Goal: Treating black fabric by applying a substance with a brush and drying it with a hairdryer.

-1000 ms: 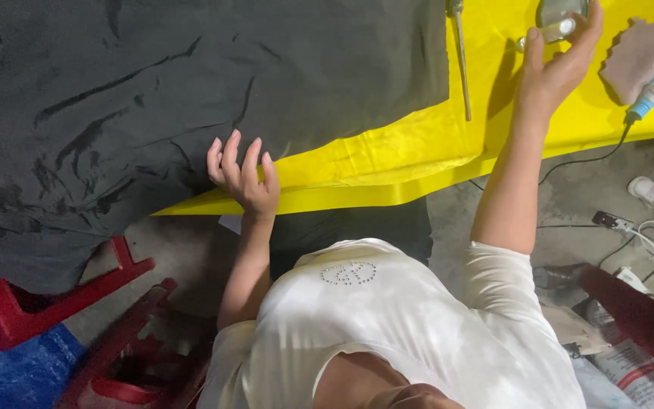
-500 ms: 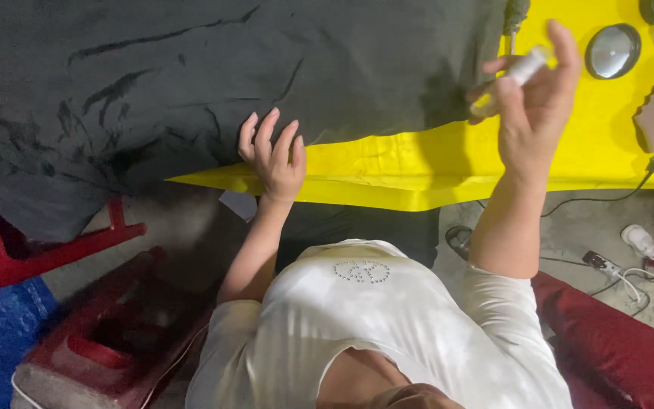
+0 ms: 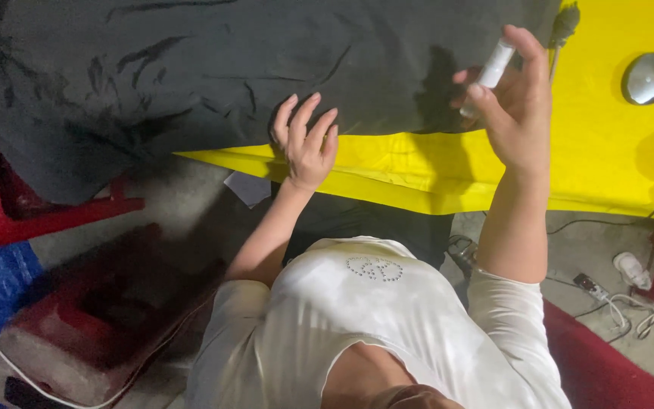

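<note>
A small garment workshop: dark cloth (image 3: 213,76) spread over a yellow-covered tabletop (image 3: 599,167), cables (image 3: 630,310) on the bare concrete floor (image 3: 191,204), red plastic stools (image 3: 54,212).

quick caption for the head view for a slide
Left hand rests on dark fabric spread over a yellow table; right hand holds a small white tube above it.

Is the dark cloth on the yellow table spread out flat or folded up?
Spread out. The dark cloth lies open across the yellow table, lightly wrinkled, its edge hanging over the front; the left hand rests on it.
</note>
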